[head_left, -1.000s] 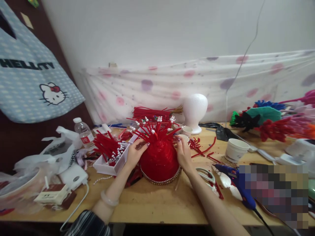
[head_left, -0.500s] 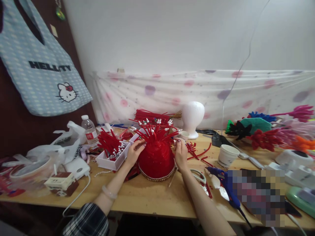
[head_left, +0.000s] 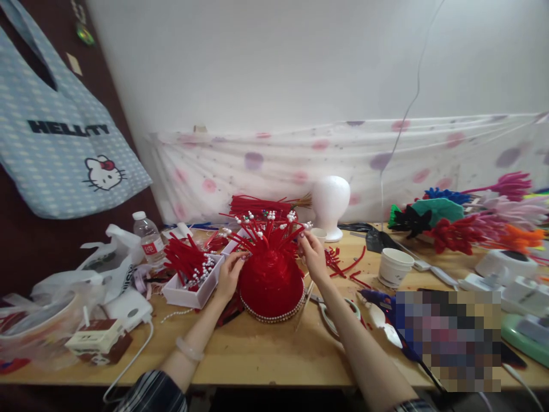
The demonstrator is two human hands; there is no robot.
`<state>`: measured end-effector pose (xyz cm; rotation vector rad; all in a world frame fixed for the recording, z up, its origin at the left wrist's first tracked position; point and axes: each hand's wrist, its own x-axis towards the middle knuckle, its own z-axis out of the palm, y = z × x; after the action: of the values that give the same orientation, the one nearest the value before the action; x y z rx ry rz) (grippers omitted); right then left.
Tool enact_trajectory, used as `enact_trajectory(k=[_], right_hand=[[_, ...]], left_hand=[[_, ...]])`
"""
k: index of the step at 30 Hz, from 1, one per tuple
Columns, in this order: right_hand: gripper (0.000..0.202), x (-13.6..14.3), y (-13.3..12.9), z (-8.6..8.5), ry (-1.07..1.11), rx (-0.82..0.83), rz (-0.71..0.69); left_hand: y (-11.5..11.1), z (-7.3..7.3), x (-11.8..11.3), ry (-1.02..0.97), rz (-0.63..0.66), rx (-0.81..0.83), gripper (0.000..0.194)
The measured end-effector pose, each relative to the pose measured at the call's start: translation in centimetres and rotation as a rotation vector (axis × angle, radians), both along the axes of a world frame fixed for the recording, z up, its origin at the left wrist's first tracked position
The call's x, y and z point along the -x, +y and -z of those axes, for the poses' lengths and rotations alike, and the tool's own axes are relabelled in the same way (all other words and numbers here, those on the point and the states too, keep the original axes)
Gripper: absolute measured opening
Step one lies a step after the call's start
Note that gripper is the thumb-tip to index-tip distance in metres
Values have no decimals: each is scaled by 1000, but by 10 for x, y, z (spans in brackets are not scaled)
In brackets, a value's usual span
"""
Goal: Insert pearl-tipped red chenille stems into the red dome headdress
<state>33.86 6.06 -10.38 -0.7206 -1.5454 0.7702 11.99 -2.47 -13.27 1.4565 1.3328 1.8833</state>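
Observation:
A red dome-shaped headdress [head_left: 271, 289] sits on the table, its lower rim edged with a string of small pearls. Red chenille stems [head_left: 269, 237] fan up from its top, many tipped with white beads [head_left: 271, 216]. My left hand [head_left: 230, 277] is at the upper left side, fingers bent together by the lowest stems; what lies between the fingertips is hidden. On the other side my right hand [head_left: 313, 256] pinches one outer red stem near its beaded end.
Left of the headdress, a white box [head_left: 189, 296] holds red stems with pearl tips. Scissors [head_left: 338, 317], a blue glue gun [head_left: 380, 300] and a paper cup [head_left: 395, 268] lie to the right. Behind stand a white foam head [head_left: 331, 206] and a bundle of red stems [head_left: 257, 204].
My right hand has risen slightly and moved in to the outer stem at upper right. My left hand has shifted a little lower. The whole view has turned slightly.

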Motion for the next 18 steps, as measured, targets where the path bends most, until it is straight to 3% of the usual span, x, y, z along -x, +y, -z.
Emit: enact_trajectory(k=[6, 12, 18], right_hand=[[38, 1, 6, -30, -13, -35, -133], [28, -9, 7, -64, -249, -25, -348], [7, -3, 16, -86, -398, -74, -371]], left_hand=[[-2, -1, 0, 32, -4, 12, 24], [-4, -4, -2, 36, -19, 17, 20], [-3, -6, -4, 81, -21, 39, 27]])
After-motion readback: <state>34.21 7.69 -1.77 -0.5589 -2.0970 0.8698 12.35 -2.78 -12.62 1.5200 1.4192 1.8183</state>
